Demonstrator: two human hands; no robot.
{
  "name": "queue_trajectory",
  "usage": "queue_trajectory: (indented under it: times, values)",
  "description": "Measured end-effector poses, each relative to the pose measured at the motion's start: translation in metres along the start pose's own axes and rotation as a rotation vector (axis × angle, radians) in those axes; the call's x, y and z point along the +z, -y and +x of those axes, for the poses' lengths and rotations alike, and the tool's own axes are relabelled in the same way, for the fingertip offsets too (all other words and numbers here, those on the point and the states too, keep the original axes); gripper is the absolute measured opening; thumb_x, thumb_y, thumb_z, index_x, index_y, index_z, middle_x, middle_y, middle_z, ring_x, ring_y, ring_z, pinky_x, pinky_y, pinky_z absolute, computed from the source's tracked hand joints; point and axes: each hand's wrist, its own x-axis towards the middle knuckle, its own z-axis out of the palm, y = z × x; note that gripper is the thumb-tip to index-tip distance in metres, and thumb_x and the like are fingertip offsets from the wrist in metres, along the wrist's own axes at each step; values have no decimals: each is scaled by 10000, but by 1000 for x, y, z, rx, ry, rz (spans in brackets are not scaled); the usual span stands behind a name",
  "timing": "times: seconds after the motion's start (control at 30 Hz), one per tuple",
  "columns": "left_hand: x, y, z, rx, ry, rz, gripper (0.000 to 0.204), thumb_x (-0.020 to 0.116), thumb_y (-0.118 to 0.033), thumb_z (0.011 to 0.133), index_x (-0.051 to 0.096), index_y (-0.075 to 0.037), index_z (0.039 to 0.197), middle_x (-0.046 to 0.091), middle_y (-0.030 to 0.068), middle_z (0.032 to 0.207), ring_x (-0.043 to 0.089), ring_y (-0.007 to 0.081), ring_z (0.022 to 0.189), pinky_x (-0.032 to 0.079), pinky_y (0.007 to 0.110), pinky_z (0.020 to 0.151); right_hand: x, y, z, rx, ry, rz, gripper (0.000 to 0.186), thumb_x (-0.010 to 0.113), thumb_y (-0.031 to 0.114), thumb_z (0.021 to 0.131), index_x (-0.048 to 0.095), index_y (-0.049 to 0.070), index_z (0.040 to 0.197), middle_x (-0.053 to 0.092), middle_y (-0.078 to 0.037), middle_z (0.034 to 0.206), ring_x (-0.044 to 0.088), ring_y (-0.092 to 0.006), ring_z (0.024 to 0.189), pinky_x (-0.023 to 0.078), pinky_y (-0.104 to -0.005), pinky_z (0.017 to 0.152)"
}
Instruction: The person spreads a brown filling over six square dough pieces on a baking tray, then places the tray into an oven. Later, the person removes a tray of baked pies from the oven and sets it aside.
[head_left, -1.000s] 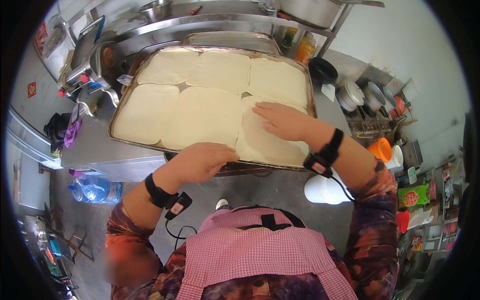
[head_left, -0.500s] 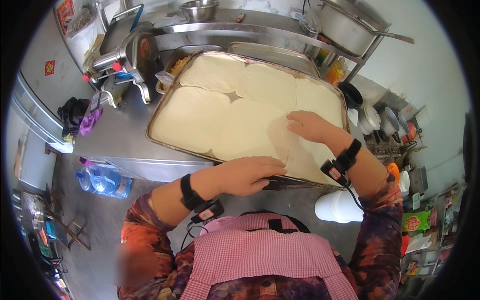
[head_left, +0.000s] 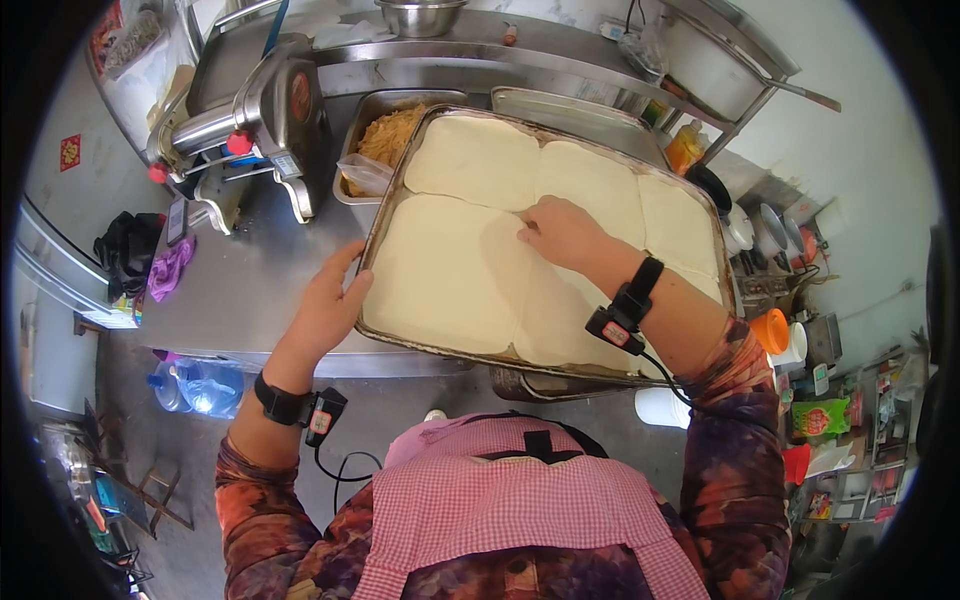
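A large metal tray [head_left: 410,344] holds several flat, pale dough sheets [head_left: 455,270], side by side. My left hand [head_left: 335,295] is at the tray's left rim, fingers apart, thumb near the metal. My right hand [head_left: 562,232] rests over the middle seam between sheets with its fingers curled at the dough; whether they pinch anything is hidden. Left behind the tray, a steel pan [head_left: 358,113] contains a crumbly brown mixture [head_left: 390,137] and a plastic bag [head_left: 365,172].
A steel counter [head_left: 250,300] carries a rolling machine [head_left: 215,135], a purple cloth [head_left: 172,270] and another tray [head_left: 580,110]. Above are a steel bowl [head_left: 420,15] and a big pot [head_left: 720,65]; pots [head_left: 770,230] stand at right, water jugs [head_left: 205,385] below left.
My left hand has gone from the front edge up to the left rim; my right hand has moved leftward to the middle seam. The tray appears farther right, revealing more of the filling pan.
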Motion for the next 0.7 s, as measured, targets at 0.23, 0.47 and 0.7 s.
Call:
queue_trajectory:
  times: [0.23,0.47,0.7]
  values:
    - [6,30,19,-35,97,-288,448,557,-138,929,468,32,1333,577,210,1259,548,291,1190,407,349,1013,1,-11,21,122,-53,364,180,664,204,802,659,25,822,634,-136,862,617,-315,879,496,-423,768]
    - [4,27,19,-19,131,-258,437,540,-122,933,470,39,1332,581,220,1255,552,304,1192,410,356,1013,-3,4,-5,-198,14,-299,260,538,217,907,654,9,1013,617,-144,1190,530,-303,1174,427,-399,968]
    - [2,27,21,10,146,-216,441,544,-117,927,469,45,1331,574,251,1256,552,347,1194,420,365,1005,6,-6,-6,-64,-36,-280,510,489,346,955,482,7,1336,429,-177,1430,318,-374,1374,258,-522,1113]
